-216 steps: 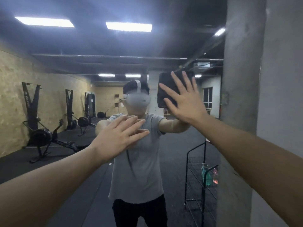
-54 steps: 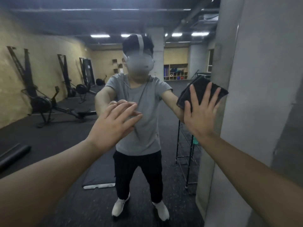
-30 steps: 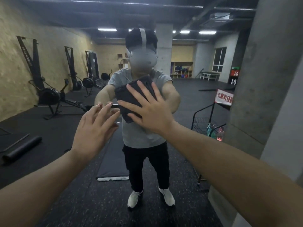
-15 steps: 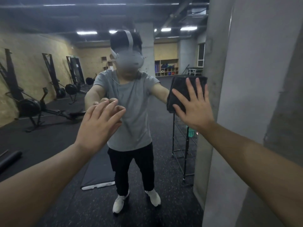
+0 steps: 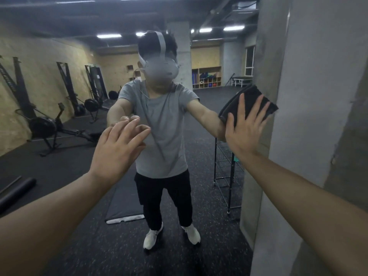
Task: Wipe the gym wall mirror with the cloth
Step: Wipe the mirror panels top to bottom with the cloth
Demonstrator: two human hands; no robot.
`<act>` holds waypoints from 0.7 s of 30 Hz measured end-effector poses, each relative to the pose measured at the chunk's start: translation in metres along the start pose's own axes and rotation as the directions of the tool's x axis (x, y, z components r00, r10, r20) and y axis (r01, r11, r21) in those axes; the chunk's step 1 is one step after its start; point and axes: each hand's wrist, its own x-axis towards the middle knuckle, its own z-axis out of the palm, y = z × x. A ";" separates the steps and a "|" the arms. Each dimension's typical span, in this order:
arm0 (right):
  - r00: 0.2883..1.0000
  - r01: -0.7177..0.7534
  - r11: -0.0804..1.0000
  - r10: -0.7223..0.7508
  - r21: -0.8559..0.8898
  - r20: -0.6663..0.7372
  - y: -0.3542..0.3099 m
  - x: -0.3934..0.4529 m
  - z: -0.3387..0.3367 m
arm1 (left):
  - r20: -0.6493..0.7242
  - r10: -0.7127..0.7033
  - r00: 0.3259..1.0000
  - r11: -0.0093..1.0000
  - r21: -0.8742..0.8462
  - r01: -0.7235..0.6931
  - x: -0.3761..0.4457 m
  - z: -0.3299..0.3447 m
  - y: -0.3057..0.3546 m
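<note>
The wall mirror (image 5: 59, 196) fills most of the view and reflects a person in a grey shirt and the gym behind. A dark folded cloth (image 5: 251, 98) lies flat on the glass at the mirror's right edge, beside the concrete pillar. My right hand (image 5: 244, 128) presses the cloth against the mirror with straight, spread fingers. My left hand (image 5: 117, 148) is flat against the glass at the centre, fingers straight and together, touching its own reflection.
A grey concrete pillar (image 5: 318, 96) bounds the mirror on the right. The reflection shows a black wire rack (image 5: 225, 172), a dark floor mat (image 5: 125, 204), rowing machines (image 5: 45, 126) along the left wall and cubby shelves (image 5: 207, 76) at the back.
My right hand has slid the cloth down and to the right, so it now overlaps the pillar edge and sits tilted. The left hand stays flat on the glass.
</note>
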 end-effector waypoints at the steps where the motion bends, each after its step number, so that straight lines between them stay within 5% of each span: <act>1: 1.000 0.023 1.000 -0.023 0.002 -0.009 -0.015 -0.011 0.006 | 0.005 -0.007 1.000 1.000 0.004 0.007 -0.011 -0.003 -0.012; 12: 0.885 0.467 0.885 -0.466 -0.003 0.006 -0.240 -0.106 0.065 | 0.107 -0.176 0.979 0.984 0.015 0.175 -0.140 -0.026 -0.148; 17: 0.705 0.709 0.705 -0.709 -0.027 0.016 -0.331 -0.124 0.075 | 0.105 -0.224 0.969 0.974 -0.004 0.226 -0.174 -0.028 -0.179; 21: 0.613 0.790 0.613 -0.790 -0.026 0.017 -0.337 -0.123 0.079 | 0.094 -0.195 0.976 0.980 -0.011 0.197 -0.181 -0.026 -0.177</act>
